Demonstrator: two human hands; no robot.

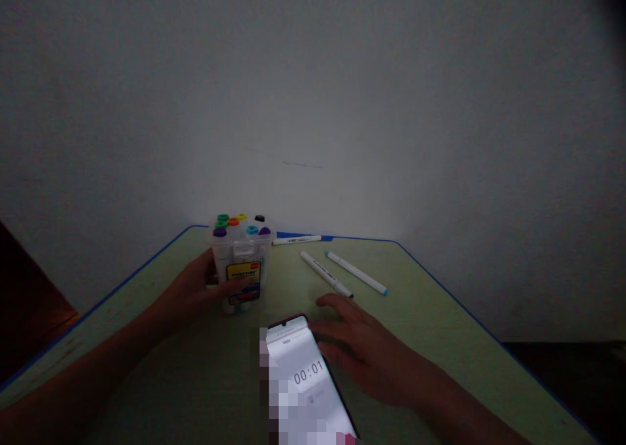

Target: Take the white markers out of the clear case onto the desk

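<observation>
A clear plastic marker box (267,262) stands upright on the table, with a yellow and black label on its front. Inside it are several white markers with green, orange, yellow, blue, purple and black ends. My left hand (203,285) grips the box from its left side, thumb across the label. Beside the right edge of a phone (313,383) is my right hand (362,344), palm down, fingers apart and holding nothing. Its fingertips are at the phone's upper edge. The lit screen reads 00:01, and its lower part is blurred into blocks.
Three white markers lie loose on the pale green table (415,308): a dark-tipped marker (325,273), a light-blue-tipped marker (359,273) and another marker (298,240) at the back edge. Blue trim borders the table. A grey wall (313,106) rises directly behind it.
</observation>
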